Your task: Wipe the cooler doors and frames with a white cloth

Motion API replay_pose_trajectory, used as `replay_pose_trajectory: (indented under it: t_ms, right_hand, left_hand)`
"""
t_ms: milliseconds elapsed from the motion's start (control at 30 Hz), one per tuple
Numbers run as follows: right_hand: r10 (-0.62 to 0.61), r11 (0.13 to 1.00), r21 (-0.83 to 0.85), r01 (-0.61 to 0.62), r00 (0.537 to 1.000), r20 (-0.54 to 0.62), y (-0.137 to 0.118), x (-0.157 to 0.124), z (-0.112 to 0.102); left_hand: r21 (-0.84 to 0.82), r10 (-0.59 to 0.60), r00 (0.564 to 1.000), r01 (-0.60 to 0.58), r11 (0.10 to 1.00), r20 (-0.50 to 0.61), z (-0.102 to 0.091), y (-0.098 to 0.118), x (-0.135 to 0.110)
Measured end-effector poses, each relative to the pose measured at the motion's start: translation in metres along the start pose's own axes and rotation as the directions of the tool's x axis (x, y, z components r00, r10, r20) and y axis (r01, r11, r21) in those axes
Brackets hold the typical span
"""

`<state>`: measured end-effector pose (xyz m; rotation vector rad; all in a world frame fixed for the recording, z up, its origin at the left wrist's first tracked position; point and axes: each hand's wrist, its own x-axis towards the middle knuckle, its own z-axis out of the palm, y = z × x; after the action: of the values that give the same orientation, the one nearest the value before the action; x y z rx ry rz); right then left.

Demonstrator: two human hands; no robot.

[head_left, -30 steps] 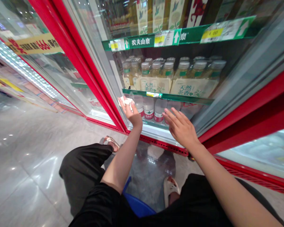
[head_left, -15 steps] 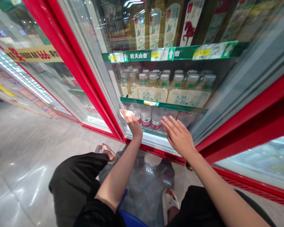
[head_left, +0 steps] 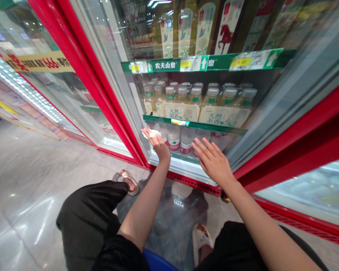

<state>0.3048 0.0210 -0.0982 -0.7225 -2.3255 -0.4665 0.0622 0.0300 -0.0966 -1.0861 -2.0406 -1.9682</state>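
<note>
My left hand [head_left: 159, 143] presses a crumpled white cloth [head_left: 149, 133] against the lower part of a glass fridge door [head_left: 124, 101], its fingers closed on the cloth. My right hand [head_left: 213, 161] lies flat on the same glass further right, fingers stretched out and apart, holding nothing. Behind the glass, pale tea bottles [head_left: 186, 99] with white caps stand on a green-edged shelf [head_left: 194, 125]. Water bottles with red labels [head_left: 173, 138] stand on the shelf below, level with my hands.
The fridge has red frames [head_left: 101, 86] and a red base strip [head_left: 192, 182]. More glass doors run off to the left and right. I sit low on a blue stool [head_left: 158, 261], knees apart, sandalled feet on a shiny grey tiled floor [head_left: 22, 188].
My left hand with the cloth slid down the glass from the green shelf edge to the bottle row below. My right hand stayed flat on the glass.
</note>
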Motion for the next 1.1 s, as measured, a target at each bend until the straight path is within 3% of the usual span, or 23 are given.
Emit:
replay_pose_trajectory:
  t_ms: [100,200,333,433,533,667,800,900,1000,1100]
  right_hand:
    - [0.005,1.000,0.005,-0.005,1.000,0.005,0.001,0.000,0.002]
    - [0.006,1.000,0.016,-0.007,1.000,0.015,0.002,0.001,0.002]
    - [0.002,1.000,0.020,-0.002,1.000,0.026,0.003,0.001,0.001]
    - [-0.002,1.000,0.023,0.001,1.000,0.015,0.004,-0.001,0.001]
    - [0.024,1.000,0.020,-0.023,0.999,-0.044,0.004,-0.003,0.000]
    - [0.045,0.999,-0.011,-0.046,0.994,-0.102,0.003,-0.007,0.000]
    - [0.053,0.999,0.004,-0.053,0.997,-0.055,0.005,-0.017,-0.002]
    - [0.039,0.999,0.001,-0.039,0.999,-0.009,0.009,-0.028,-0.003]
    - [0.044,0.998,-0.037,-0.044,0.999,-0.011,0.013,-0.035,-0.004]
    - [0.055,0.997,-0.056,-0.058,0.997,-0.060,0.013,-0.035,-0.005]
  left_hand:
    - [-0.009,-0.044,0.999,0.044,0.999,-0.006,0.001,-0.003,-0.001]
    - [0.001,-0.066,0.997,0.066,0.998,0.029,0.004,-0.006,-0.022]
    - [-0.021,0.033,0.993,-0.031,0.999,0.117,0.007,0.004,-0.040]
    - [-0.050,0.058,0.994,-0.053,0.997,0.096,0.005,0.015,-0.026]
    - [-0.053,0.003,0.999,0.000,0.999,0.049,0.001,0.019,-0.007]
    - [-0.059,-0.025,0.997,0.029,0.998,0.066,0.000,0.013,-0.013]
    - [-0.022,0.109,0.966,-0.107,0.994,0.234,-0.002,0.010,-0.031]
    - [-0.034,0.227,0.922,-0.228,0.973,0.315,-0.006,0.012,-0.023]
    - [-0.037,0.218,0.942,-0.215,0.976,0.256,-0.010,0.012,-0.010]
    - [-0.023,0.185,0.967,-0.184,0.983,0.177,-0.009,0.001,-0.014]
